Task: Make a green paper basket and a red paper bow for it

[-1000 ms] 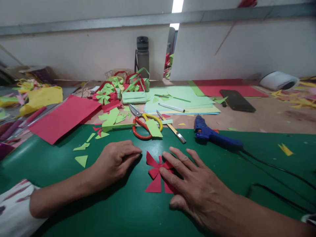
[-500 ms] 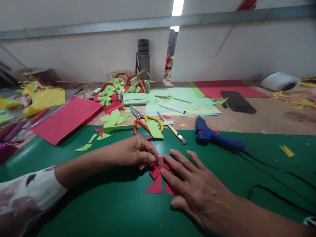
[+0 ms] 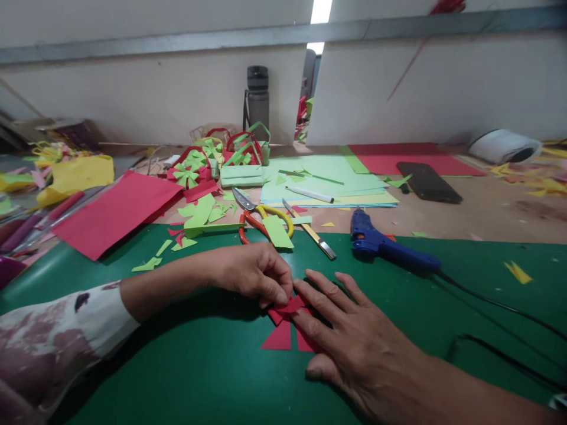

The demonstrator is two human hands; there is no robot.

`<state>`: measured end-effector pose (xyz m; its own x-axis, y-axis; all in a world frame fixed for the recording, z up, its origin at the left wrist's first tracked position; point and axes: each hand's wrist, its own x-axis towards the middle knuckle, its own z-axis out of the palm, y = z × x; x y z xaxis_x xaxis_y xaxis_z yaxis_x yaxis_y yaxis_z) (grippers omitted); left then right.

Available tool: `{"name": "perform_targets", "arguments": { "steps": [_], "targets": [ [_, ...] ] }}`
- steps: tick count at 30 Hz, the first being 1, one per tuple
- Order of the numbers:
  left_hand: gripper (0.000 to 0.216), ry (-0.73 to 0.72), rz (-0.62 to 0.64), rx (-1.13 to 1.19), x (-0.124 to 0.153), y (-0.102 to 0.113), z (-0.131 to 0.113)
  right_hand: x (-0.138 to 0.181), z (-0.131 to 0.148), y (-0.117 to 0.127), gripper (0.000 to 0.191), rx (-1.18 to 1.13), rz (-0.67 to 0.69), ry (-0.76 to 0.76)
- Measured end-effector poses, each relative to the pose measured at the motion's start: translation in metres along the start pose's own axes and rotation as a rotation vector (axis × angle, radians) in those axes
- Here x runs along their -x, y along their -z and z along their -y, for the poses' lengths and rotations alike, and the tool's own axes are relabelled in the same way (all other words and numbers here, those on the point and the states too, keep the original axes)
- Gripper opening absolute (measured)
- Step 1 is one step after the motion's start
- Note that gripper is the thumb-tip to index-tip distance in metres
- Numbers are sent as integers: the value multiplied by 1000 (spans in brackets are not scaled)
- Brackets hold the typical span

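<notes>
Several red paper pieces, forming a flower or bow shape [image 3: 278, 337], lie on the green mat [image 3: 199, 366] in front of me. My left hand [image 3: 259, 277] pinches a red paper strip [image 3: 290, 305] at the upper left of that shape, thumb and forefinger together. Flat over the right side of the red paper rests my right hand [image 3: 349, 330], its fingers spread and covering part of it. Above my hands lie scissors [image 3: 263, 219] with yellow and red handles, partly under a green paper scrap [image 3: 278, 231]. A yellow utility knife [image 3: 310, 230] is beside them.
A blue glue gun [image 3: 390, 245] lies to the right, its black cord trailing over the mat. Farther back are a phone [image 3: 429, 182], light green sheets [image 3: 310, 174], a white pen [image 3: 309, 195], paper baskets [image 3: 239, 154], a grey bottle [image 3: 258, 106] and a red sheet [image 3: 117, 212].
My left hand has moved slightly right, bringing the red strip over the middle of the paper shape. My right hand stays nearly in place.
</notes>
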<state>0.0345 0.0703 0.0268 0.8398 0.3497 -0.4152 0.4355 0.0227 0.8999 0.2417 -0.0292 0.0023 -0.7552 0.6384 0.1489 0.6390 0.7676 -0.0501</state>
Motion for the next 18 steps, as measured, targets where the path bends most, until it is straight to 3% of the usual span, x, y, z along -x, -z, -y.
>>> {"name": "perform_targets", "arguments": {
  "steps": [11, 18],
  "targets": [
    [10, 68, -81, -121, -2, -1, -2, -1, 0, 0, 40, 14, -7, 0],
    [6, 51, -21, 14, -3, -2, -2, -2, 0, 1, 41, 17, 5, 6]
  ]
}}
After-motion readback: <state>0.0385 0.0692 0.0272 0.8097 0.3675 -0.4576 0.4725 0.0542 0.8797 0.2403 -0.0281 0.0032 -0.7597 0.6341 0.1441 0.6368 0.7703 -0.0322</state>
